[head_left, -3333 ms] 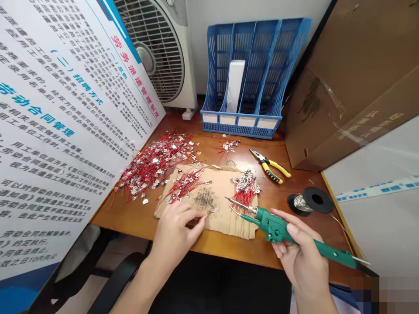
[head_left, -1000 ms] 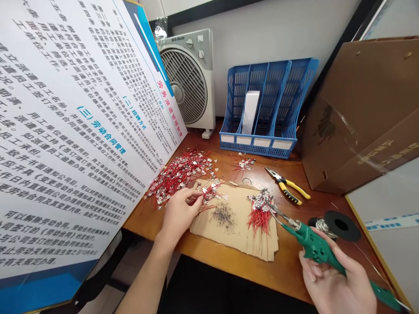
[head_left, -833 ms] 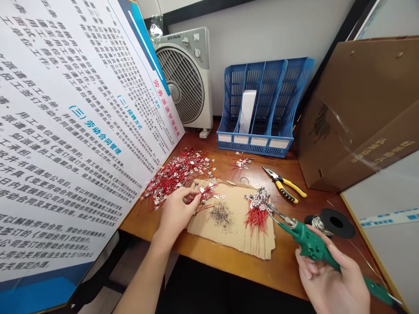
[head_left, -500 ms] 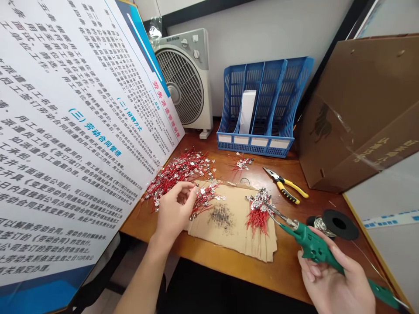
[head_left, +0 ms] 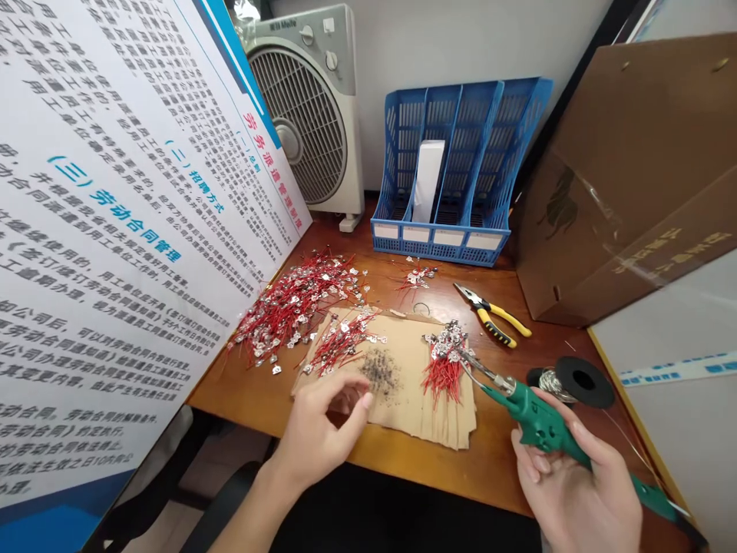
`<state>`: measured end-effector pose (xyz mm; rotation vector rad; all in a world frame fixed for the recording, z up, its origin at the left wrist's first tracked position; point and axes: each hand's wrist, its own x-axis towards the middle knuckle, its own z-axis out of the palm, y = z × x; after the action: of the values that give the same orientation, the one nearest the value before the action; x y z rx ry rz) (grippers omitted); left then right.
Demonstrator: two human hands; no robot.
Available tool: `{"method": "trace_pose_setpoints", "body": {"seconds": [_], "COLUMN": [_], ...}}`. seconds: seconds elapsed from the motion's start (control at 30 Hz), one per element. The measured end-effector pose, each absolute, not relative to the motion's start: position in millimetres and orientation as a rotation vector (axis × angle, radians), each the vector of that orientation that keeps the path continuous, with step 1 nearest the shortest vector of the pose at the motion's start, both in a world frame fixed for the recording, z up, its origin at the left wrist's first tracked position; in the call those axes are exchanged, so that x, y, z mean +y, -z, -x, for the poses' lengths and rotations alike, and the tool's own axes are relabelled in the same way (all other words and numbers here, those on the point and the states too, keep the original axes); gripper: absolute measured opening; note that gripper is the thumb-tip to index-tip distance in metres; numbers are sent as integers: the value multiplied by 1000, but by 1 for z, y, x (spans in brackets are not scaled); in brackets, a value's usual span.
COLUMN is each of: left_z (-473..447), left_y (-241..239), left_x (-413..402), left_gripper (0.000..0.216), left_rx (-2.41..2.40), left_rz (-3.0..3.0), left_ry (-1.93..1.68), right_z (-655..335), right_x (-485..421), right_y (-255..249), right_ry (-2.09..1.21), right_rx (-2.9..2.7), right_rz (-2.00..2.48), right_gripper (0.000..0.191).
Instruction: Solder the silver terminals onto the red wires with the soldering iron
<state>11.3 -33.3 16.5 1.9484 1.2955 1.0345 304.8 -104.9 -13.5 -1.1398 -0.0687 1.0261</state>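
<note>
My left hand (head_left: 322,422) is over the near edge of the cardboard (head_left: 403,418), thumb and forefinger brought together in a pinch. Whatever sits between those fingertips, if anything, does not show. In my right hand (head_left: 581,476) is a green soldering gun (head_left: 541,418) with a metal tip and a thin feed tube. Its tip reaches the silver ends of a bundle of red wires with metal terminals (head_left: 443,372) on the cardboard's right side. Another small heap of terminal wires (head_left: 339,346) lies on the left side, beyond my left hand. Dark specks stain the middle.
A large pile of red terminal wires (head_left: 293,303) covers the table's left. Yellow-handled pliers (head_left: 495,319) and a solder wire spool (head_left: 581,382) lie right. Behind stand a box fan (head_left: 305,115), a blue file rack (head_left: 443,238) and a brown carton (head_left: 633,177). A printed board (head_left: 115,230) leans left.
My left hand has drawn back from the left heap toward the cardboard's near edge. The dark bit at its fingertips no longer shows. The soldering gun stays at the right bundle; the view has shifted slightly.
</note>
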Motion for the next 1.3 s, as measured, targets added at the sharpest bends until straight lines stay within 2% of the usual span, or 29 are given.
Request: {"method": "trace_pose_setpoints", "body": {"seconds": [0.13, 0.23, 0.43, 0.67, 0.9, 1.3], "left_z": [-8, -1, 12, 16, 14, -3], "left_y": [-4, -4, -10, -14, -25, -7], "left_x": [-38, -36, -30, -25, -23, -24], "left_gripper": [8, 15, 19, 17, 19, 16], "left_rx": [1307, 1384, 1350, 1443, 1475, 1414], "left_rz": [-1936, -1990, -2181, -2153, -2094, -2152], "left_ry": [-1019, -961, -815, -744, -705, -753], "right_z": [-303, -301, -298, -296, -297, -296], "right_x": [-103, -102, -103, -107, -106, -105], "right_y": [6, 0, 8, 16, 14, 12], "right_ry": [-1023, -1021, -1038, -1040, -1052, -1067], "right_rx": [19, 36, -165, -356, -384, -595], "right_rz": [1174, 1199, 1216, 1204, 1191, 1109], "right_gripper": [42, 47, 54, 44, 44, 32]}}
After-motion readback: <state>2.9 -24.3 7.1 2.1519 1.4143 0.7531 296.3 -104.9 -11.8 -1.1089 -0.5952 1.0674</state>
